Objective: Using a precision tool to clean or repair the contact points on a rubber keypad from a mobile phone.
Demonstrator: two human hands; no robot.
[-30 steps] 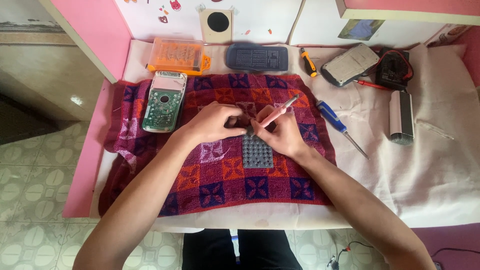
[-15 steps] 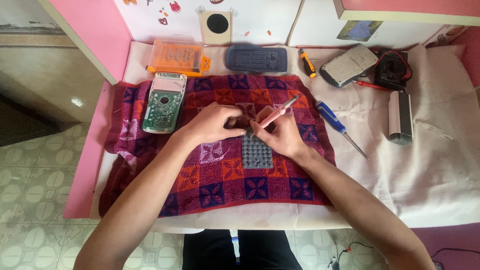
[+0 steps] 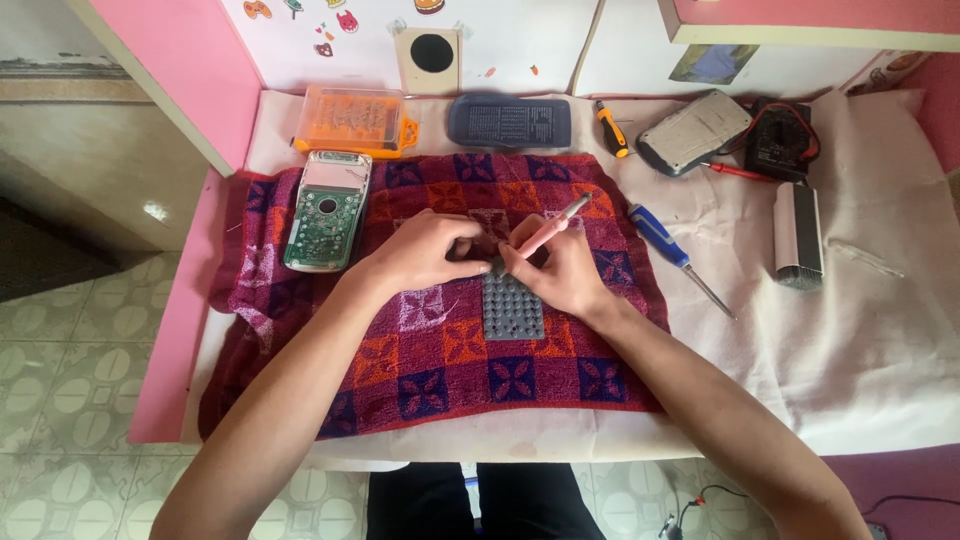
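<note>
A grey rubber keypad mat (image 3: 514, 306) lies on a red and purple patterned towel (image 3: 430, 370). My left hand (image 3: 425, 250) presses fingertips on the mat's top edge. My right hand (image 3: 555, 265) grips a thin pink-handled tool (image 3: 560, 217) like a pen, its tip down at the mat's top edge between both hands. An opened calculator (image 3: 325, 210) with a bare green circuit board rests on the towel at the left.
Along the back lie an orange bit case (image 3: 352, 119), a dark calculator shell (image 3: 509, 121), a small yellow-handled screwdriver (image 3: 611, 128), a grey case (image 3: 693, 130) and a black meter (image 3: 780, 140). A blue screwdriver (image 3: 680, 258) and a silver box (image 3: 798, 234) rest on the white cloth at the right.
</note>
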